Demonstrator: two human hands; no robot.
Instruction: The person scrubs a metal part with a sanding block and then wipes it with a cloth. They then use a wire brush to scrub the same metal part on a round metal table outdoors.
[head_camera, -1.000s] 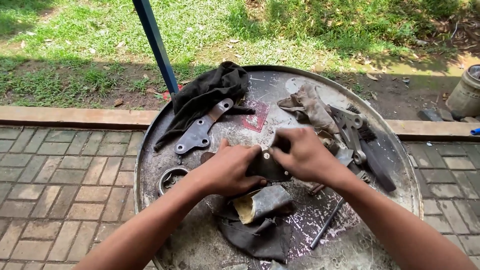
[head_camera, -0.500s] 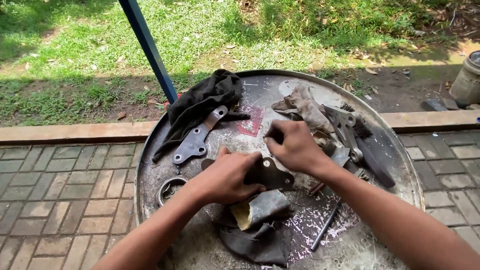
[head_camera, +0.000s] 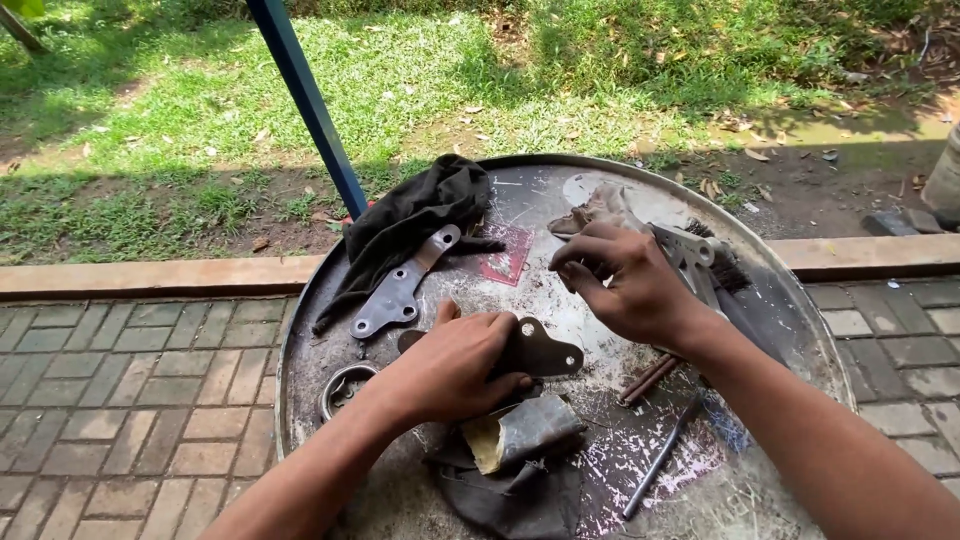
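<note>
Outdoors, beside grass and brick paving, a round rusty metal drum top (head_camera: 330, 330) serves as the worktop. Near its centre lies a dark flat metal bracket with a bolt hole (head_camera: 540, 350); the left hand (head_camera: 455, 365) presses down on it, the grip closed over its left end. The right hand (head_camera: 625, 280) hovers just above and beyond it, fingers curled, the grip holding nothing that can be made out. Just below the bracket lies a grimy rag bundle (head_camera: 520, 435). Farther left rest a grey perforated metal plate (head_camera: 400, 290), a black cloth (head_camera: 410, 220) and a metal ring (head_camera: 345, 388). A blue slanted pole (head_camera: 305, 100) rises behind.
</note>
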